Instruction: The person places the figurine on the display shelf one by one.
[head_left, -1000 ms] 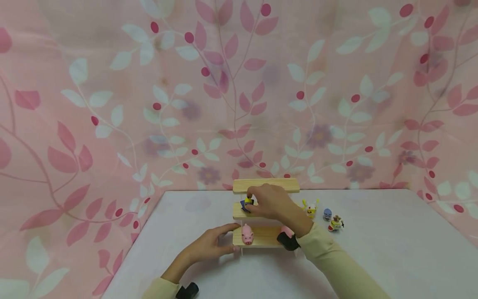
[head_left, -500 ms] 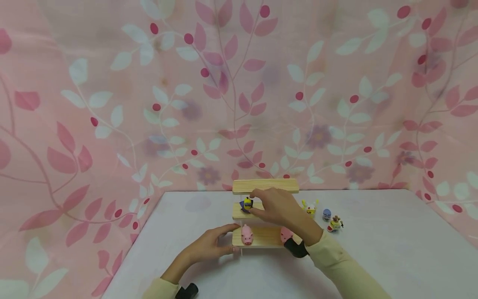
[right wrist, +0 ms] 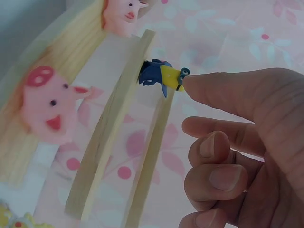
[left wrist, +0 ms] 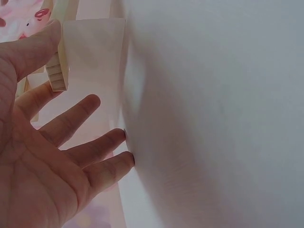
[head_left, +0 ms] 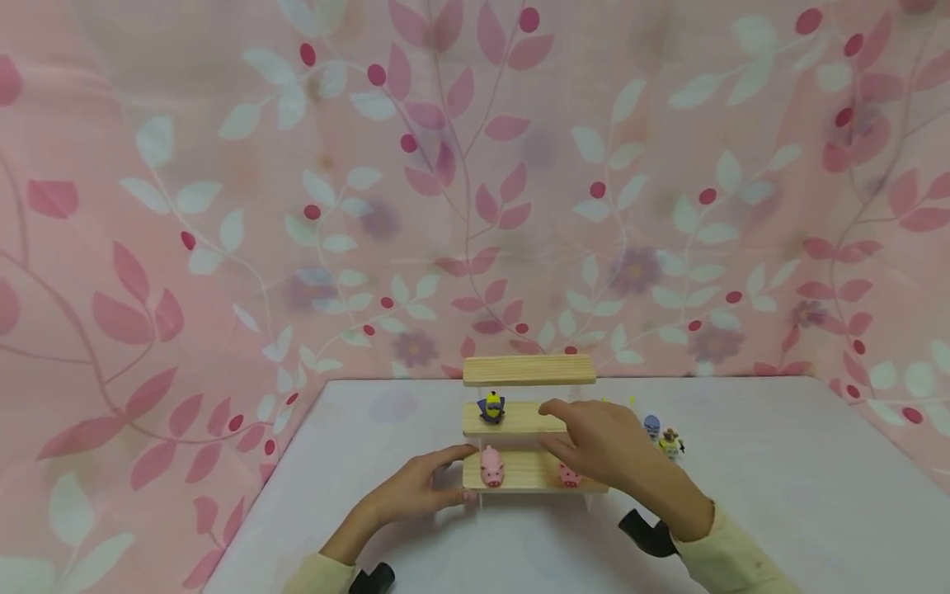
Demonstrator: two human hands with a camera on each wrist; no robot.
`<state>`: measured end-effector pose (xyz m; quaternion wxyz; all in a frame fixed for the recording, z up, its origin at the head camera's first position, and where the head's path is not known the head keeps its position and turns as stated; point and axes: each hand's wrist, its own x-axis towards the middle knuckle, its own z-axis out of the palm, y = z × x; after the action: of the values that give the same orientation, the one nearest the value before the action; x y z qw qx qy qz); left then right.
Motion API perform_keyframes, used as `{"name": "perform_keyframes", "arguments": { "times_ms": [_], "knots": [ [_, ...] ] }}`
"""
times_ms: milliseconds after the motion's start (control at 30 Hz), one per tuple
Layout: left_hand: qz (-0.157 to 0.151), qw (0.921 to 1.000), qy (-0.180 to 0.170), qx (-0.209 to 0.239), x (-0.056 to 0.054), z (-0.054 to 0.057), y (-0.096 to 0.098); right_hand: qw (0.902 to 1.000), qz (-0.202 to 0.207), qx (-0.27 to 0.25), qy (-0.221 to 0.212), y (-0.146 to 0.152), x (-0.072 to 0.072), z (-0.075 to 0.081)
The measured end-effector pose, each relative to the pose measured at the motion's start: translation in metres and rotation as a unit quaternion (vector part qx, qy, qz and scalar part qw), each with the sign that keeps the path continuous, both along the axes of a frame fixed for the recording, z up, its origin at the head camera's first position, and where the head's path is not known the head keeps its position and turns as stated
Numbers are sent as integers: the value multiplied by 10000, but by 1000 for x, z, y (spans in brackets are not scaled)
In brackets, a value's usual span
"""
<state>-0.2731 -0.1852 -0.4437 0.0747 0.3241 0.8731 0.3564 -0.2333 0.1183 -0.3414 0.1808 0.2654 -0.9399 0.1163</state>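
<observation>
A three-tier wooden display shelf (head_left: 529, 470) stands mid-table on clear supports. My left hand (head_left: 416, 487) holds the left end of its bottom board; in the left wrist view the thumb lies on one side of the board (left wrist: 57, 78) and the index finger on the other, remaining fingers spread. A yellow minion figure (head_left: 491, 407) with a dark blue cape stands at the middle tier's left end. My right hand (head_left: 616, 445) hovers before the shelf's right side, fingers loosely bent, holding nothing. Pink pig toys sit on the bottom tier, one left (head_left: 492, 468), one right (head_left: 569, 476).
Right of the shelf stand a small blue-capped figure (head_left: 651, 426) and a figure with a brown hat (head_left: 671, 444). Another figure is mostly hidden behind my right hand, its yellow ear tips (head_left: 632, 400) showing. A pink floral curtain (head_left: 475, 181) hangs behind the white table.
My right hand has let go of the minion figure on the middle tier and moved right and toward me. My left hand has stayed at the shelf's end.
</observation>
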Motion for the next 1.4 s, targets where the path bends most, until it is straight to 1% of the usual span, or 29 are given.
{"name": "perform_keyframes", "arguments": {
  "times_ms": [100,200,400,467,533,633,800,900,967,1167,1267,1400],
  "knots": [
    [-11,10000,16,-14,0,2,-1,9995,114,-95,274,10,8,-3],
    [-11,10000,4,23,0,1,-2,9991,128,-159,369,15,12,-5],
    [-46,9999,-52,82,-1,-1,0,9997,-44,-145,201,26,20,-7],
    [-28,10000,-54,59,0,-1,1,9996,-92,-126,224,30,22,-8],
    [-11,10000,-54,52,0,-1,2,9993,-132,-109,331,35,23,-10],
    [1,10000,-38,49,0,-1,2,9979,-156,-128,624,44,25,-14],
    [-3,10000,-21,45,0,-1,2,9944,-49,-235,1032,59,28,-20],
    [-9,10000,18,50,0,-2,2,9929,-83,-255,1157,67,28,-23],
    [-29,10000,23,65,0,-2,2,9931,-174,-250,1132,73,28,-25],
    [-55,10000,10,59,1,-1,2,9958,-450,-232,759,92,24,-32],
    [-30,10000,17,49,1,1,2,9964,-600,-247,546,102,19,-34],
    [-11,10000,-32,29,2,1,2,9959,-872,-231,118,116,13,-37]
  ]
}}
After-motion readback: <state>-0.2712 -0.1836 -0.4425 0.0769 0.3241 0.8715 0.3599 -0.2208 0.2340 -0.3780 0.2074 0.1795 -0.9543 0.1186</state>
